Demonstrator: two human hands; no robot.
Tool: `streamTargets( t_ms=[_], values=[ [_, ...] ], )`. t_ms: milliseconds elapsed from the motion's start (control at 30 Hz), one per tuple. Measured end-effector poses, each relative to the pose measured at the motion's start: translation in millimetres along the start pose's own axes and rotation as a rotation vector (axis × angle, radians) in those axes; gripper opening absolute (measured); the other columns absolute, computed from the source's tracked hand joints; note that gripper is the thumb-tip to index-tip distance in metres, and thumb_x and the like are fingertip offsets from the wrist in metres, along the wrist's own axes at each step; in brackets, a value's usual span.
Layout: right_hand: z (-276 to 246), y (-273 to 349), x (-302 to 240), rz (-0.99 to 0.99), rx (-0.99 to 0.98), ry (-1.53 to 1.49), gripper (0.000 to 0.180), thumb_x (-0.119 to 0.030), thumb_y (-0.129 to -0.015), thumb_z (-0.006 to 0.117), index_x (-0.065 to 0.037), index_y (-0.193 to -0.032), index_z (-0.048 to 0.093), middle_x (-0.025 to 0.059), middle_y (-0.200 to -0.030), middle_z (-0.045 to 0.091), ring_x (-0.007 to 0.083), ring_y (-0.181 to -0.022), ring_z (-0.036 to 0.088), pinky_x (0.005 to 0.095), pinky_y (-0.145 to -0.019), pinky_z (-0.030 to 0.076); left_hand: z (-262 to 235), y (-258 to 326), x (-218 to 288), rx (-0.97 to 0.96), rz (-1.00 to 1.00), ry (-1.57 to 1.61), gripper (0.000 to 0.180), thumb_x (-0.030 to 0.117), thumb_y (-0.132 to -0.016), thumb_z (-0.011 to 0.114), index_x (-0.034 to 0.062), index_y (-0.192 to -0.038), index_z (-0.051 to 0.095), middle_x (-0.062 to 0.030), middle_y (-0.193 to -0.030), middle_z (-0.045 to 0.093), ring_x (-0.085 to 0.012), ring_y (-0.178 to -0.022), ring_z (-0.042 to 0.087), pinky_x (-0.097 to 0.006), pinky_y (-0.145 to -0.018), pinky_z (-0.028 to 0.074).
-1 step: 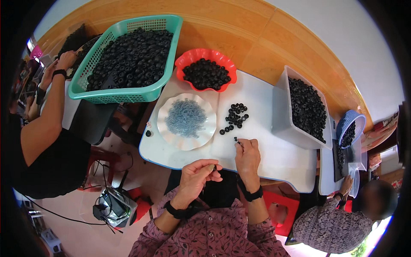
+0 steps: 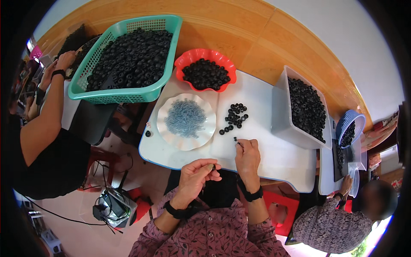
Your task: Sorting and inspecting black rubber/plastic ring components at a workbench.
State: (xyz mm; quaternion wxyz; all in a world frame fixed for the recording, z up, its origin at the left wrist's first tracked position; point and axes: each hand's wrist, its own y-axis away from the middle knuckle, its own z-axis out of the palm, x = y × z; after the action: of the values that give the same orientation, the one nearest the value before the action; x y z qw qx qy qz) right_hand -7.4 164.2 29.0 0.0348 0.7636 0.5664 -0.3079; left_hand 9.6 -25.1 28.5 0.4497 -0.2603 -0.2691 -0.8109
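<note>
My left hand (image 2: 195,177) is closed just off the table's near edge, pinching a small black round part (image 2: 213,167) between thumb and fingertips. To its right, over the edge of the white table, my right hand (image 2: 248,158) is closed too. A thin dark piece (image 2: 235,139) sticks out from its fingertips; most of it is hidden, so its kind is unclear. Just beyond lies a loose group of black ring-shaped parts (image 2: 235,113) on the tabletop. Left of them sits a white scalloped plate (image 2: 162,128) heaped with small clear bluish pieces (image 2: 185,118).
Behind the plate stands a red bowl (image 2: 178,62) of black parts. A large green basket (image 2: 128,97) full of them is at far left, a tall whitish bin (image 2: 282,115) at right. One person (image 2: 47,141) works at left, another (image 2: 334,225) at right.
</note>
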Motion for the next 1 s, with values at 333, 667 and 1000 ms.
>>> streamTargets(
  t_ms=[333, 667, 1000],
  values=[
    [-7.5, 1.0, 6.0, -0.109, 0.038, -0.038, 0.018, -0.001, -0.082, 0.062, -0.001, -0.099, 0.066, 0.016, -0.088, 0.057, 0.031, -0.072, 0.061, 0.0381, -0.065, 0.048, -5.1, -5.4, 0.2, 0.069, 0.07, 0.09, 0.02, 0.004, -0.096, 0.05, -0.007, -0.11, 0.059, -0.0161, -0.101, 0.065, -0.0171, -0.082, 0.065, -0.036, -0.079, 0.059],
    [-12.5, 8.1, 11.7, -0.073, 0.015, -0.241, 0.016, -0.001, -0.083, 0.061, -0.001, -0.099, 0.063, 0.0162, -0.09, 0.059, 0.0303, -0.074, 0.062, 0.0369, -0.066, 0.05, 3.0, -3.9, -1.7, 0.049, 0.068, 0.066, 0.02, 0.005, -0.095, 0.052, -0.0046, -0.111, 0.06, -0.0159, -0.102, 0.065, -0.0164, -0.084, 0.065, -0.036, -0.08, 0.058],
    [-57.9, 35.1, -24.7, 0.286, -0.25, -0.988, 0.016, -0.001, -0.091, 0.06, 0.002, -0.106, 0.062, 0.0046, -0.091, 0.065, 0.0088, -0.075, 0.06, 0.0218, -0.067, 0.049, 23.4, -6.6, 1.4, -0.074, 0.039, 0.054, 0.022, 0.006, -0.097, 0.051, -0.0028, -0.114, 0.061, -0.0128, -0.103, 0.065, -0.0146, -0.084, 0.064, -0.033, -0.08, 0.058]
  ],
)
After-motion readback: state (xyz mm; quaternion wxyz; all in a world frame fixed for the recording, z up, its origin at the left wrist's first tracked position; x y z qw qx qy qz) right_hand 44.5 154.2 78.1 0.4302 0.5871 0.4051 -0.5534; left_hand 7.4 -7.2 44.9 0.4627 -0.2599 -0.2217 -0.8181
